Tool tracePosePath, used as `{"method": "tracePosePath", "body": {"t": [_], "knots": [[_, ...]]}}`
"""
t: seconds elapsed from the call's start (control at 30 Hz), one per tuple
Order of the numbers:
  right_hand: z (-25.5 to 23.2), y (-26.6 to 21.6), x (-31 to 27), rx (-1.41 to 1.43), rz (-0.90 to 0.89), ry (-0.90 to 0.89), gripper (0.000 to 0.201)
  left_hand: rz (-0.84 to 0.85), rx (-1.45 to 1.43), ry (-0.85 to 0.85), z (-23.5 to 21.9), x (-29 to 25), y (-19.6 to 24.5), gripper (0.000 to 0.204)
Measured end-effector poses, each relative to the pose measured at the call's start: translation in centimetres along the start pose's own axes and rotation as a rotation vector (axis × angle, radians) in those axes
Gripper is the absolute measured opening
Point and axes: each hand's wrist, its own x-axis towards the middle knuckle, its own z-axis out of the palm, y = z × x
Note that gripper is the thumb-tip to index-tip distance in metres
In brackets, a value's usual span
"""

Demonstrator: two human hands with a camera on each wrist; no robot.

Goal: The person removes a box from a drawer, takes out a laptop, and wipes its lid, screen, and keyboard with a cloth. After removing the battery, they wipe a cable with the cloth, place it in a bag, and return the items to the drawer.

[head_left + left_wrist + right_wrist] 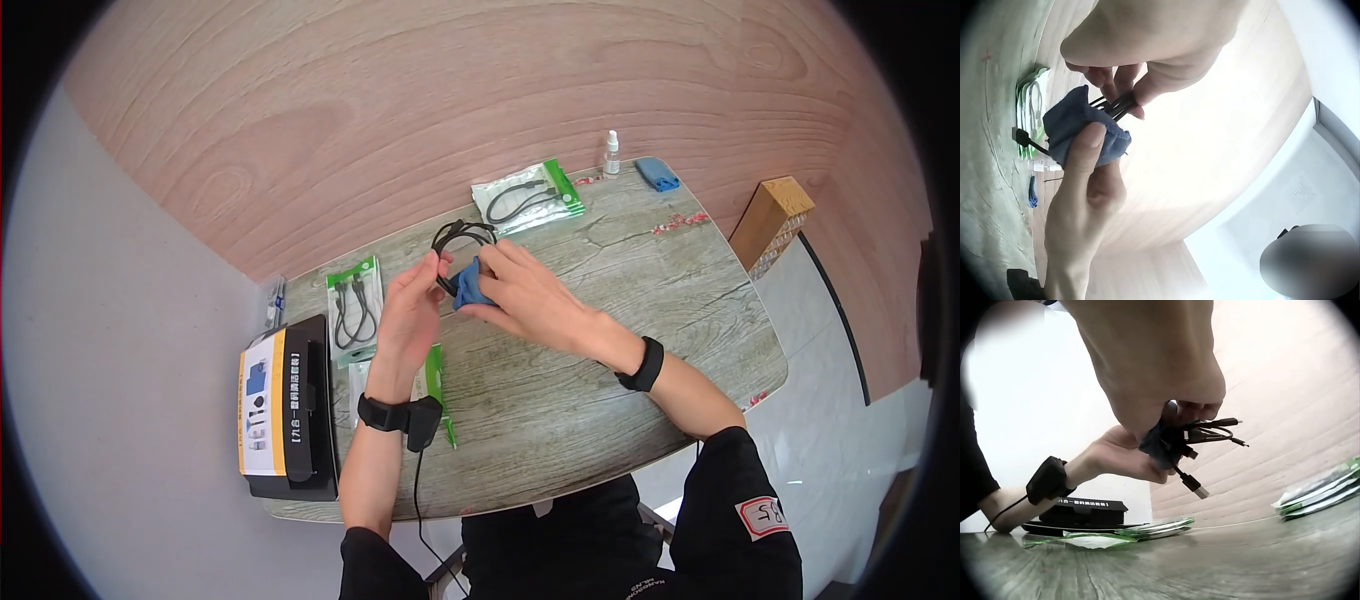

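Observation:
Both hands are raised above the table around a looped black USB cable (462, 230). My left hand (410, 305) pinches the cable on the left side, its fingertips close by a blue cloth (468, 286). The cloth is gripped in my right hand (535, 300) and wraps part of the cable. In the left wrist view the thumb presses on the cloth (1079, 125), and a black plug (1021, 136) hangs out beyond it. The right wrist view shows several cable ends below the hand, among them a metal-tipped USB plug (1195, 486). The cloth hides the wrapped stretch.
Green-and-clear packets of cables lie at the back (530, 197) and left (354, 310); another packet (432, 385) is partly behind the left forearm. A black box with a printed sleeve (270, 405) stands at the left edge. A spray bottle (612, 155) and folded blue cloth (657, 174) sit back right.

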Motion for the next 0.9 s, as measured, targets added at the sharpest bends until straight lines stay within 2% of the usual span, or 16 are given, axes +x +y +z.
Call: {"method": "tracePosePath", "body": {"t": [0.1,0.2,0.3,0.4,0.53,0.63,0.73,0.83,0.9], "knots": [[-0.6,0.4,0.1,-0.119,-0.052,-0.023,0.03,0.001,-0.051,-0.057,-0.5,0.2,0.5,0.027],[-1.1,0.8,0.2,-0.192,-0.08,-0.055,0.03,-0.103,-0.088,0.001,0.3,-0.4,1.4,0.024],[-1.2,1.5,0.2,-0.224,-0.098,-0.065,0.025,-0.216,-0.139,-0.136,-0.1,-0.5,1.9,0.023],[-1.0,2.3,0.1,-0.177,-0.096,-0.014,0.018,-0.206,-0.141,-0.031,0.4,-0.6,1.7,0.022],[-1.3,2.3,0.2,0.002,-0.038,0.149,0.011,-0.085,-0.118,0.084,-0.5,-0.3,1.7,0.026],[-0.8,2.4,0.4,0.112,0.148,0.301,0.014,0.008,-0.076,0.175,-1.0,-0.3,2.0,0.029],[0.5,3.1,0.2,0.469,0.476,0.212,0.033,0.101,-0.118,0.191,-1.0,-0.2,1.8,0.03],[1.7,3.7,-0.7,0.721,0.768,-0.117,0.05,0.15,-0.155,0.189,-0.3,-0.4,1.8,0.032],[2.1,3.0,-0.8,0.871,0.761,-0.16,0.051,0.126,-0.16,0.15,0.7,-0.7,1.6,0.03]]}}
